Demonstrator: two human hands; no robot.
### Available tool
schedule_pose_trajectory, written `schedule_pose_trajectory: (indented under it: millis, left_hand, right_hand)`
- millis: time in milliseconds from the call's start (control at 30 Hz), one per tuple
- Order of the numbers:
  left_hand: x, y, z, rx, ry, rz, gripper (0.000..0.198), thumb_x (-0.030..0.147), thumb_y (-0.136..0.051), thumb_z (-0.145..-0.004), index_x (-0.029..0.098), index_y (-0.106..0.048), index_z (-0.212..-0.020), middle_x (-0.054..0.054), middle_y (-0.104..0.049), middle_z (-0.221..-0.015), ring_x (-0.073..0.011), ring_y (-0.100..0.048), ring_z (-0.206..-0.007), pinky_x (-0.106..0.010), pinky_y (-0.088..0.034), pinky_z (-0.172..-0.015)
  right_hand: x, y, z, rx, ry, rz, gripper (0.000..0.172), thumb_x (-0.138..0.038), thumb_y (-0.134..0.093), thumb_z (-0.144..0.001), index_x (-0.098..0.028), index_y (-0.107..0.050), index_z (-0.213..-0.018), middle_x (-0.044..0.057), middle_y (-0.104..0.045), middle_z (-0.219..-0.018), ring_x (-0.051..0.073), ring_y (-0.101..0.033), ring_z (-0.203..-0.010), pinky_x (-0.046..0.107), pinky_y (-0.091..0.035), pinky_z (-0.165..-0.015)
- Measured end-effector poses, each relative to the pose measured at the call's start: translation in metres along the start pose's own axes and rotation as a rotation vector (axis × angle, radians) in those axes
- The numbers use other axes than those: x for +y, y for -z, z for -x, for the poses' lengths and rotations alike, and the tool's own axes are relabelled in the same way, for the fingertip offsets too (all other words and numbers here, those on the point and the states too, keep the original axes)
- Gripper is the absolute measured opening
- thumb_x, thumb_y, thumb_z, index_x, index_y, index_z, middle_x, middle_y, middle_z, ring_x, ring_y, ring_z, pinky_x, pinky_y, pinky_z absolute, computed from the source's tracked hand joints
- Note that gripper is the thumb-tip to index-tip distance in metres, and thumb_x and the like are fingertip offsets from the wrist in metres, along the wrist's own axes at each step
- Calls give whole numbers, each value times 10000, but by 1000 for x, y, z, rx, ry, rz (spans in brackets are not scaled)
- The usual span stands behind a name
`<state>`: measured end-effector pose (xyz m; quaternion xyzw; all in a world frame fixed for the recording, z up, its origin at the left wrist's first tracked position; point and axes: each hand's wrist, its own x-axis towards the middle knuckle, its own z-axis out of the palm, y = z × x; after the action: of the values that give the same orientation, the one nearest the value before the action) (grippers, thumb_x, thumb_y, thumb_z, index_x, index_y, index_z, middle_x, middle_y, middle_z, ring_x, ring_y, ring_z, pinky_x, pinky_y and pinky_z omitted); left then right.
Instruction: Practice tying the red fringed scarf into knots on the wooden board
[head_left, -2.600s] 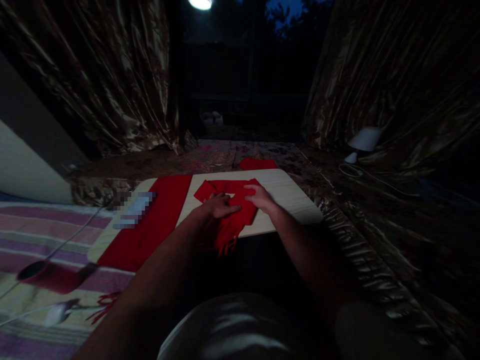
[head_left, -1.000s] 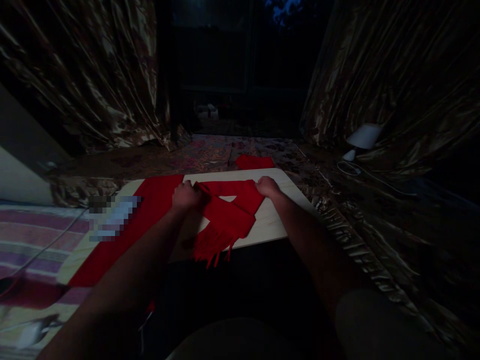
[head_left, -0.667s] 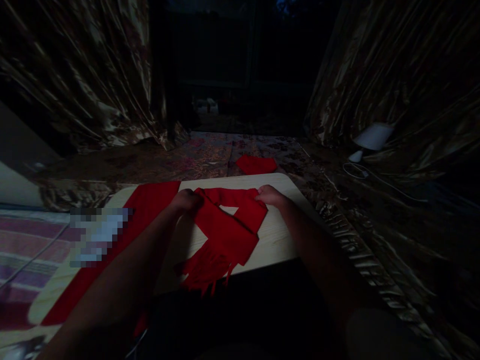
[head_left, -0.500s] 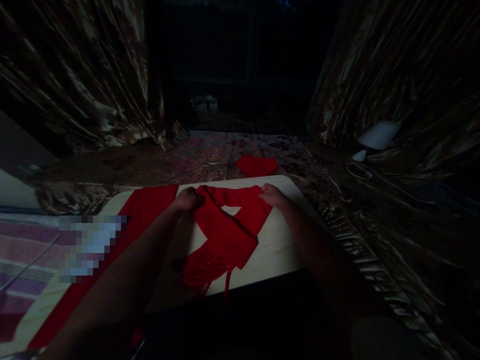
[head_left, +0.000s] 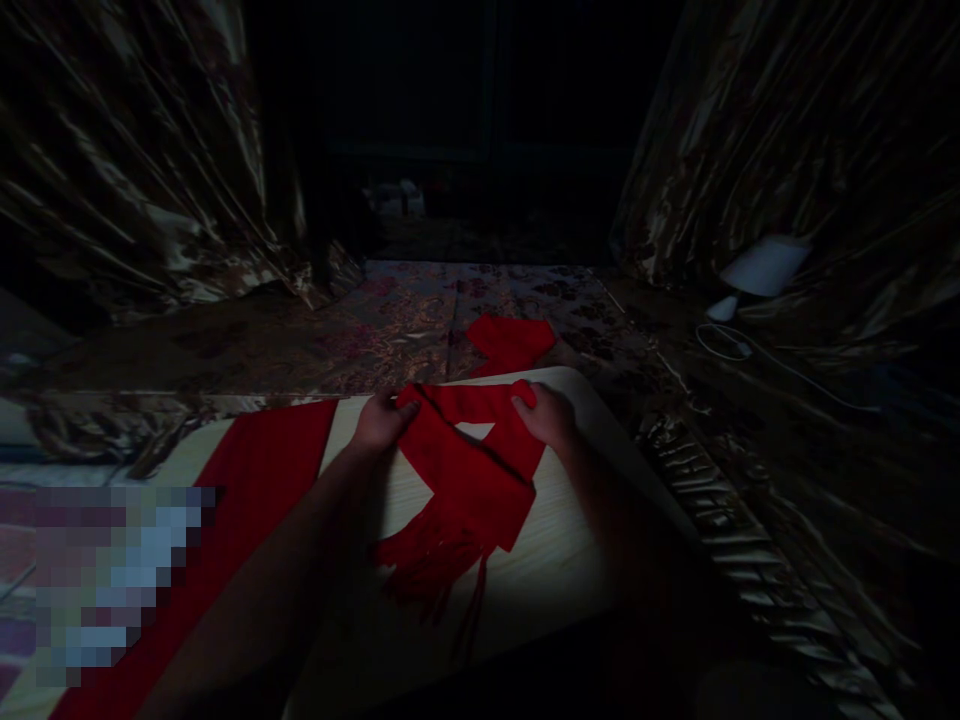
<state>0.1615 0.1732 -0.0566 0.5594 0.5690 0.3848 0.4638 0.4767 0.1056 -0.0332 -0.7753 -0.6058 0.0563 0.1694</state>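
Observation:
A red fringed scarf (head_left: 480, 485) lies in a loop on the pale wooden table (head_left: 566, 530), its ends crossing toward me and the tassels pointing to the near left. My left hand (head_left: 382, 422) grips the loop's upper left corner, thumb on top of the cloth. At the upper right corner, my right hand (head_left: 549, 412) pinches the scarf between thumb and fingers. A small gap inside the loop shows the tabletop. The undersides of both hands are hidden.
Another length of red cloth (head_left: 259, 465) runs along the table's left side. Beyond the far edge lies a folded red cloth (head_left: 514, 340) on a patterned cover (head_left: 409, 320). A white lamp (head_left: 766, 268) with a cord stands at right. Dark patterned curtains (head_left: 135, 170) hang behind.
The view has shifted, so the table and left red cloth appear lower and further left. Both hands keep hold of the scarf's corners, and the right fingers have curled further round the cloth.

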Motion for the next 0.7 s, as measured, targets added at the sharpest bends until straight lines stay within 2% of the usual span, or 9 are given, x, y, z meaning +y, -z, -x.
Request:
schedule_pose_trajectory:
  millis: [133,333,533,700]
  left_hand:
    - [-8,3,-3,-1,-22,-30,593,501,-799,-701,173,-664,-1176,-105,-788,-967,-253,-757,-801,-334,-608,-690]
    - [-7,3,0,46,-37,-56,555,473,-779,-723,177,-674,-1181,-102,-788,-990,-248,-756,-818,-321,-604,-696]
    - [-2,2,3,94,-59,-107,544,451,-783,-715,172,-691,-1172,-107,-786,-1000,-245,-748,-824,-319,-600,-705]
    - [3,3,6,100,-75,-118,537,420,-794,-701,168,-698,-1165,-103,-783,-1003,-249,-744,-831,-301,-591,-686]
  right_hand:
    - [-4,-3,-4,17,-18,49,404,-535,-521,-983,-204,-693,-1136,132,-760,-1047,246,-699,-967,289,-438,-774]
    - [-2,-2,-13,13,-10,20,392,-538,-537,-974,-207,-705,-1099,121,-759,-1047,246,-693,-971,286,-433,-770]
    - [2,0,-5,-25,33,-61,365,-501,-582,-960,-212,-677,-1161,110,-750,-1118,241,-688,-1014,278,-454,-817]
    - [4,0,3,-5,41,-94,346,-478,-578,-969,-221,-665,-1183,101,-748,-1140,239,-686,-1040,276,-462,-847]
